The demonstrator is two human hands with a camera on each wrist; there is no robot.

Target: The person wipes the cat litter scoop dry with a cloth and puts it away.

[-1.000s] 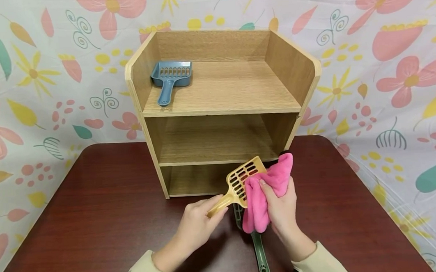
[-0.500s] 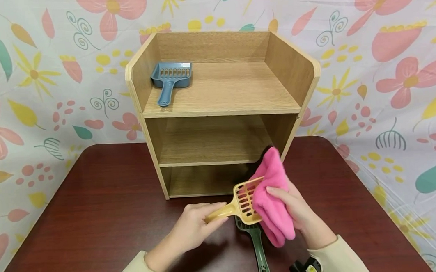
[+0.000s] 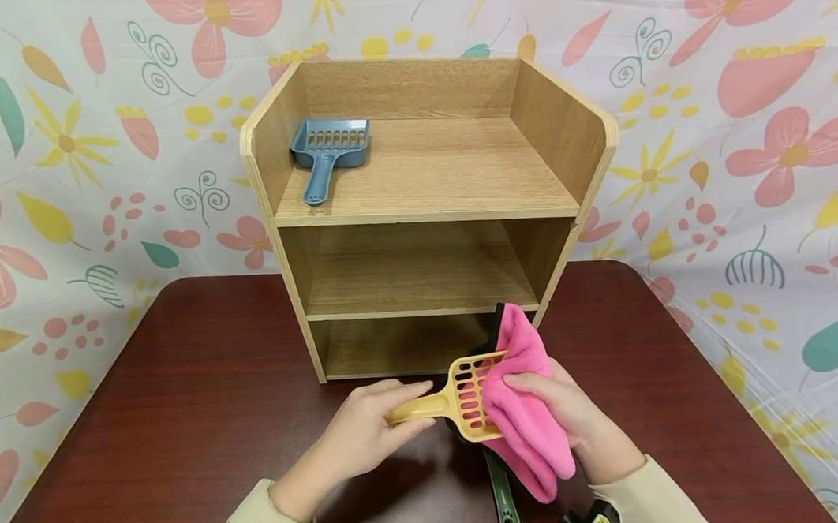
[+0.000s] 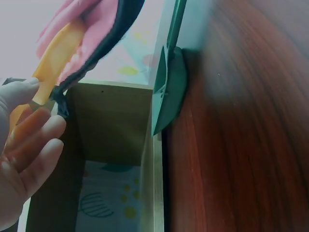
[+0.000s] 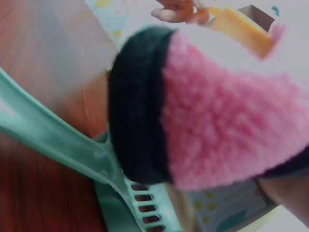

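Note:
My left hand (image 3: 367,426) pinches the handle of a yellow slotted litter scoop (image 3: 469,397), held over the table in front of the shelf. A pink cloth (image 3: 522,398) with black edging is gripped in my right hand (image 3: 569,411), wrapped over the right side of the scoop's head. Underneath lies a green litter scoop (image 3: 502,494), its head mostly hidden by the cloth in the head view. The right wrist view shows the cloth's fleecy pink side (image 5: 231,121) close up, with the green scoop's handle (image 5: 53,130) beside it.
A wooden shelf unit (image 3: 424,214) with three levels stands at the back of the dark red-brown table (image 3: 205,383). On its top level, at the left, sits a blue litter scoop (image 3: 328,152). A small black object (image 3: 589,517) lies by my right sleeve.
The yellow scoop has turned more level and come slightly lower. My right hand has shifted right and down with the cloth along the scoop's head, covering more of the green scoop.

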